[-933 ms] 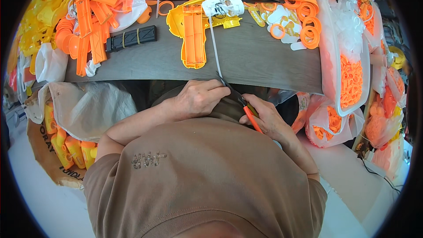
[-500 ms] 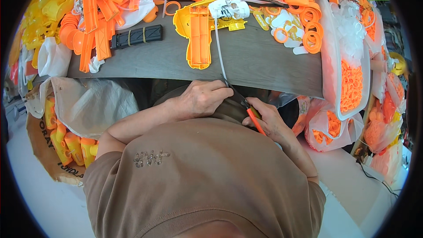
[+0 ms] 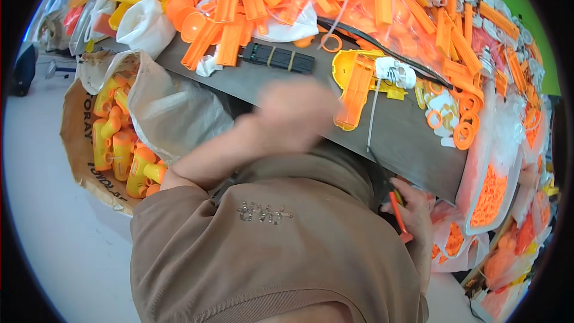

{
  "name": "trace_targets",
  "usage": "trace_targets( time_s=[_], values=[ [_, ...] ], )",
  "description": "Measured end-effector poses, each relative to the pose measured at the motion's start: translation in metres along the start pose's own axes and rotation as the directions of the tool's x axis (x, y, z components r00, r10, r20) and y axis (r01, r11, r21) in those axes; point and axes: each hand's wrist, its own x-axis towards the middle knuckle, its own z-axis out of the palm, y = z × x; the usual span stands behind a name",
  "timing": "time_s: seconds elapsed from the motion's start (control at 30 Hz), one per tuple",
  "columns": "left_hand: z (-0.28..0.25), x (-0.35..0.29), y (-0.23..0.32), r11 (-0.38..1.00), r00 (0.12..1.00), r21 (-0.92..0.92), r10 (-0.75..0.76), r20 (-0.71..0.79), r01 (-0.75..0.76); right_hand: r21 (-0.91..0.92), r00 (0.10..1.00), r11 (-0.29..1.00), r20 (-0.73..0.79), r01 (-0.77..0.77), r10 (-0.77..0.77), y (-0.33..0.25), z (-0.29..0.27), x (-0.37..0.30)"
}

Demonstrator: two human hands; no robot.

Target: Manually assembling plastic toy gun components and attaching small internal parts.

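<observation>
Red-handled hand tool (image 3: 397, 209) and white tube (image 3: 373, 116), front of desk (image 3: 418, 149)

Item 1: Hand tool. One; red handle, dark slender nose. Location: in the right hand (image 3: 415, 206), just off the front edge of the desk, nose pointing up toward the lower end of the white tube. Contact between nose and tube: cannot be told. Fingers curled closed round the handle. Handling, as judged: stiff, modest in weight, sure in the grip; best held by the handle, clear of the nose.

Item 2: White tube. One; thin, running from the white cylindrical unit (image 3: 396, 72) down to the desk edge. Handling, as judged: light, springy, rather slick; best pinched near its lower end, without tugging at the unit.

Item 3: Yellow shell (image 3: 342, 69). One; lying on the desk, with the orange rectangular piece (image 3: 357, 93) on it and the white unit beside that piece. Handling, as judged: light, rigid, thin-walled plastic; best taken by the outer edges.

Item 4: Left hand (image 3: 299, 113). Blurred, just left of the orange piece; spread of fingers, and anything held, cannot be told.

Nearby: black block (image 3: 278, 58), banded, left of the shell; orange rings (image 3: 465, 134) to its right.
</observation>
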Motion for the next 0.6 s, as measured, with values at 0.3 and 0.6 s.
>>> trace_targets(
  time_s=[0.3,0.6],
  values=[
    [-0.221,-0.062,-0.181,0.133,0.526,0.542,-0.511,-0.68,0.83,-0.222,0.845,0.96,-0.535,-0.168,0.024,0.027,-0.034,0.005],
    [-0.171,-0.016,-0.144,0.434,0.751,0.621,-0.259,-0.608,0.653,-0.484,0.823,0.861,-0.545,-0.153,-0.16,0.043,-0.042,0.014]
  ],
)
